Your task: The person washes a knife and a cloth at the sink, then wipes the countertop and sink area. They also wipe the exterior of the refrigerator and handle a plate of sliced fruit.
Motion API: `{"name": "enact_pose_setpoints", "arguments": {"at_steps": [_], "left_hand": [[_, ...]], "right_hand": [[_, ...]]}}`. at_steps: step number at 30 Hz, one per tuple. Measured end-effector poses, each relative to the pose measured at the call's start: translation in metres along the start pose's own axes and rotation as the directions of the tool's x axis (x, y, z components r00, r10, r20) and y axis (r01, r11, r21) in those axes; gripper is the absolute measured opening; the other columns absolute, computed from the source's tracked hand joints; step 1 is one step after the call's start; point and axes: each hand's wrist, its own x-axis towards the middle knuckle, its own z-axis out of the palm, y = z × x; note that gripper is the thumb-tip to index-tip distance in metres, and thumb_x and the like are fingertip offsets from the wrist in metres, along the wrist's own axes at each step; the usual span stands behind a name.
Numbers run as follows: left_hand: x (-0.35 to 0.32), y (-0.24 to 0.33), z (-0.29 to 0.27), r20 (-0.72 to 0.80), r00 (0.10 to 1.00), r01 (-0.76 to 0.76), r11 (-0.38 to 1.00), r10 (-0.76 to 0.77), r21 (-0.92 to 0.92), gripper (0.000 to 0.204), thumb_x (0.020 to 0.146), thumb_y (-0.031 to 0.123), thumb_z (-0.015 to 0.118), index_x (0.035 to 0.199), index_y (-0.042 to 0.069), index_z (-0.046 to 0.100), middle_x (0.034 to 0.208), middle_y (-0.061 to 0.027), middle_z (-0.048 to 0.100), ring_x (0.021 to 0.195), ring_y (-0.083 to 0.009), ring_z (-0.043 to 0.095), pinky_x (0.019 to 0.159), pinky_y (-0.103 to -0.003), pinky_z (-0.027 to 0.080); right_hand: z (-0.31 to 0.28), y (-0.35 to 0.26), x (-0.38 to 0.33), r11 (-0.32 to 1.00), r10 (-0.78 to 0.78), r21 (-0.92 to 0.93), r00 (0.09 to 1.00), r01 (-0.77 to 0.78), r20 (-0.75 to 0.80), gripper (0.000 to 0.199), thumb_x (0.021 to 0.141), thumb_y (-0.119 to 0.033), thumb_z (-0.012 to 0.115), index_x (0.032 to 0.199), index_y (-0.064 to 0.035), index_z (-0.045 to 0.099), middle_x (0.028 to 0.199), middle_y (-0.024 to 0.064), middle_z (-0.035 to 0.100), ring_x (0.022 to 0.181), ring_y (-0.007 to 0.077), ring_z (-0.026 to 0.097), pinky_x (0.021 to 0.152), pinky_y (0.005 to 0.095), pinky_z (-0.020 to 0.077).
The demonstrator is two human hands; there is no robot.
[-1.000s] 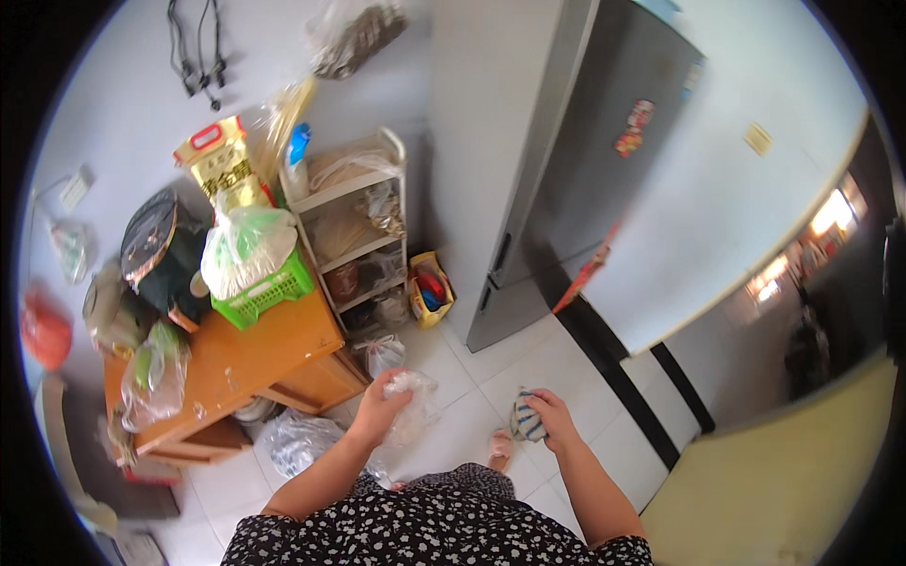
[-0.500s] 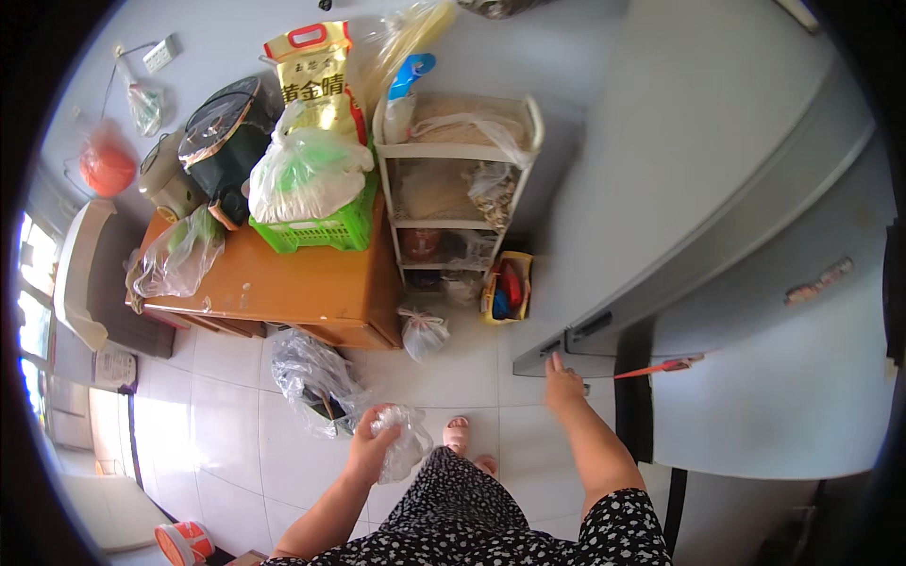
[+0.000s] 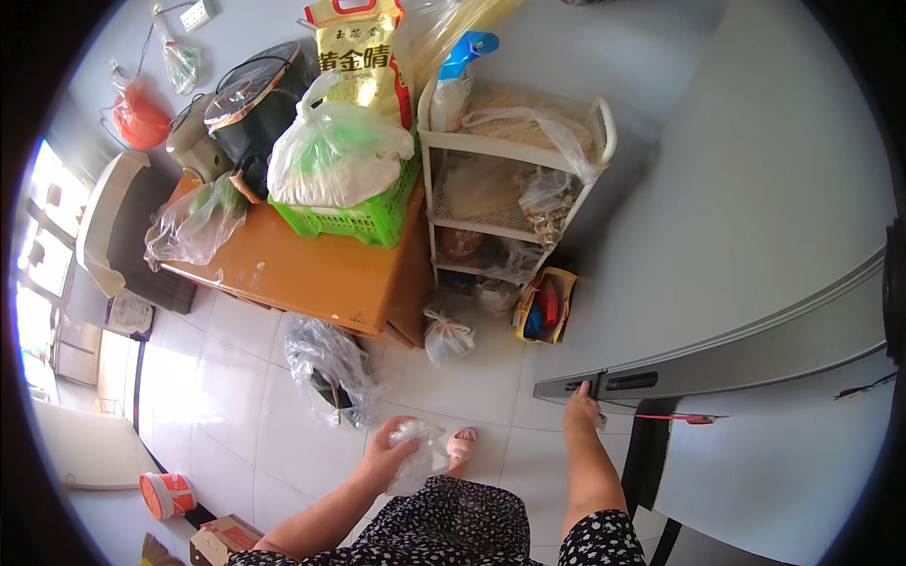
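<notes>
A crumpled clear plastic bag (image 3: pixel 417 458) is bunched in my left hand (image 3: pixel 389 451), whose fingers are closed on it in front of my patterned dress. My right arm reaches forward to a tall grey refrigerator (image 3: pixel 717 217). At its door edge, my right hand (image 3: pixel 580 412) has its fingers hooked at the dark recessed door handle (image 3: pixel 578 385); the fingertips are partly hidden. A second dark handle slot (image 3: pixel 630 381) lies just to the right of that hand. A thin red strip (image 3: pixel 684 418) shows beside the refrigerator's front.
Ahead stands a white tiered rack (image 3: pixel 514 141) with bagged goods, beside an orange-brown wooden cabinet (image 3: pixel 302 269) bearing a green basket (image 3: pixel 344 224). On the floor lie a large clear plastic bag (image 3: pixel 330 363), a small tied bag (image 3: pixel 448 338) and a yellow box (image 3: pixel 545 307). A red-white bucket (image 3: pixel 168 495) sits lower left.
The view has turned, so the rack and cabinet sit further right. My right hand's fingers have gone from stretched at the handle to more curled. My left hand still holds the bag.
</notes>
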Motion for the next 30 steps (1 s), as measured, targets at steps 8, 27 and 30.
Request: {"name": "enact_pose_setpoints", "arguments": {"at_steps": [8, 27, 30], "left_hand": [[-0.024, 0.019, 0.077, 0.168, 0.979, -0.116, 0.993, 0.119, -0.026, 0.035, 0.082, 0.011, 0.061, 0.115, 0.006, 0.051, 0.101, -0.0044, 0.057, 0.094, -0.0125, 0.053, 0.081, -0.028, 0.045], [-0.134, -0.091, 0.172, 0.18, 0.969, -0.191, 0.974, 0.168, 0.12, 0.035, 0.08, 0.006, 0.059, 0.114, 0.004, 0.051, 0.1, -0.006, 0.058, 0.092, -0.014, 0.055, 0.081, -0.028, 0.046], [-0.123, -0.126, 0.199, 0.235, 0.962, -0.189, 0.963, 0.142, 0.192, 0.036, 0.081, 0.009, 0.06, 0.115, 0.005, 0.051, 0.102, -0.0068, 0.058, 0.094, -0.0152, 0.055, 0.082, -0.029, 0.046]], "right_hand": [[-0.013, -0.003, -0.011, 0.995, -0.031, 0.088, 0.992, 0.042, -0.121, 0.025, 0.088, -0.016, 0.045, 0.111, -0.011, 0.036, 0.089, 0.0146, 0.065, 0.084, 0.0337, 0.064, 0.071, 0.0408, 0.0505], [-0.028, 0.148, -0.279, 0.889, -0.39, 0.35, 0.889, 0.296, 0.24, 0.031, 0.076, -0.019, 0.057, 0.104, -0.0064, 0.061, 0.107, 0.0102, 0.058, 0.088, 0.0268, 0.063, 0.076, 0.0376, 0.0504], [-0.043, 0.196, -0.307, 0.571, -0.283, 0.742, 0.932, 0.352, -0.225, 0.028, 0.076, -0.02, 0.06, 0.102, -0.0106, 0.062, 0.087, 0.0103, 0.063, 0.084, 0.0263, 0.062, 0.074, 0.0353, 0.049]]}}
